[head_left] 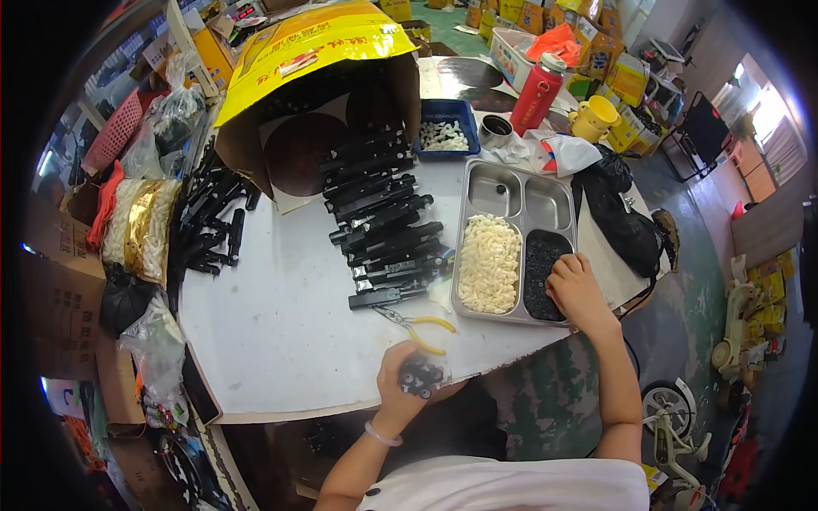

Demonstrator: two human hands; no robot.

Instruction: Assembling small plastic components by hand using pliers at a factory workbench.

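Cluttered white table [281, 324], boxes around; left hand [400, 375] gripping black part [422, 377], right hand [575, 289] curled in steel tray [511, 247], pliers [417, 326] between.

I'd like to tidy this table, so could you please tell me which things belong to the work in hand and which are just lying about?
In use:
left hand holding a black part
right hand in the tray, at the black bits
white bits
stacked black parts
pliers

Lying about:
red bottle
yellow cup
black bag
blue tub

The right hand [576, 289] is hiding part of the tray's [511, 317] black pieces [538, 264]. The left hand's [400, 375] fingers are partly covering 1 small black part [422, 377], too small to identify.
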